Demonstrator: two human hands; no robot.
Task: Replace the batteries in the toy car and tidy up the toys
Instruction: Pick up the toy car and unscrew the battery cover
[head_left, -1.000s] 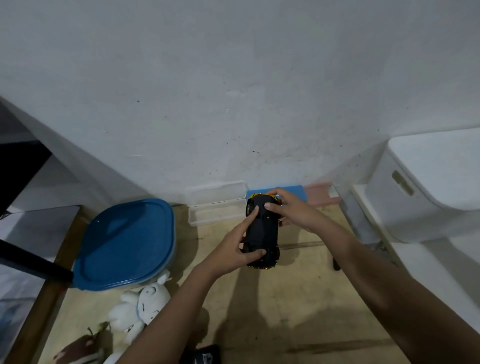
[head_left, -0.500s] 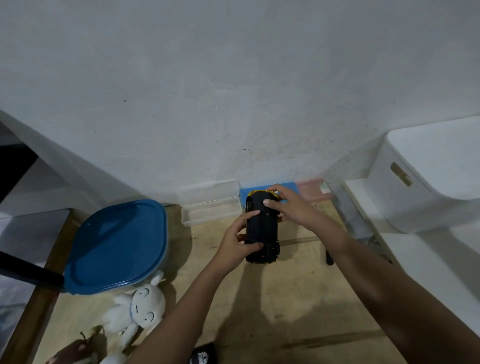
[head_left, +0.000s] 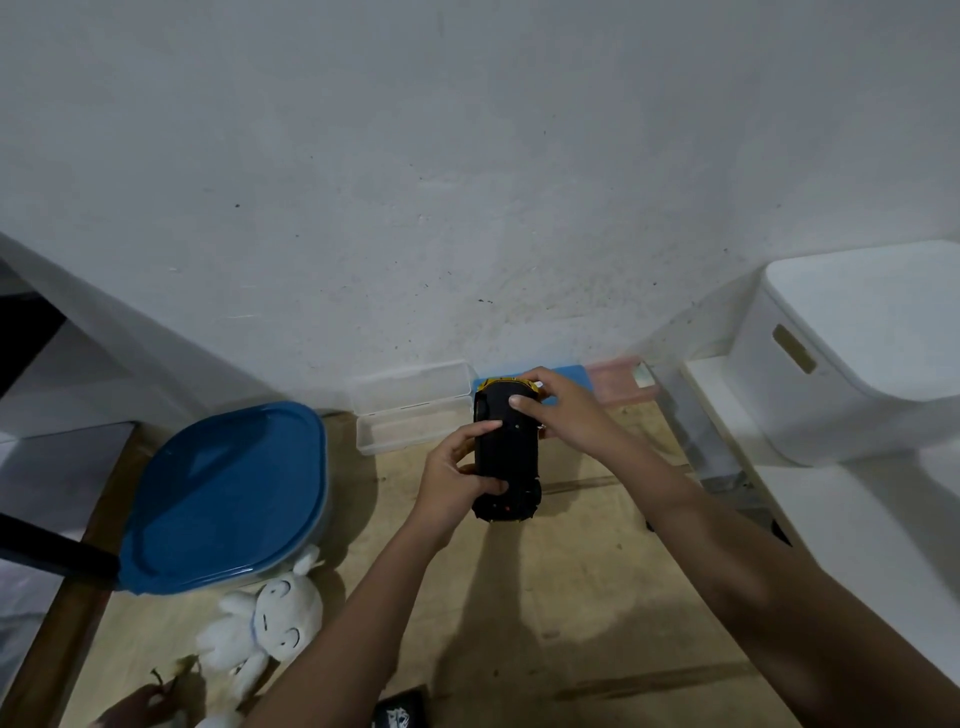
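Observation:
The toy car (head_left: 506, 457) is turned upside down, its black underside facing me and a strip of yellow body showing at the far end. It is held above the wooden table. My left hand (head_left: 452, 480) grips the near half of the car from the left, thumb across the underside. My right hand (head_left: 563, 410) holds the far end from the right, with a finger pressed on the black underside. A white plush toy (head_left: 270, 618) lies at the lower left of the table. No batteries are visible.
A blue-lidded tub (head_left: 223, 493) stands at the left. Against the wall lie an open clear plastic case (head_left: 410, 408), a blue case (head_left: 571, 376) and a pink one (head_left: 621, 382). A white lidded bin (head_left: 857, 353) sits on a shelf at right. A black object (head_left: 402, 712) pokes in at the bottom edge.
The car and both hands have stayed in nearly the same grip. My left thumb has shifted slightly on the underside, and the view has drifted a little.

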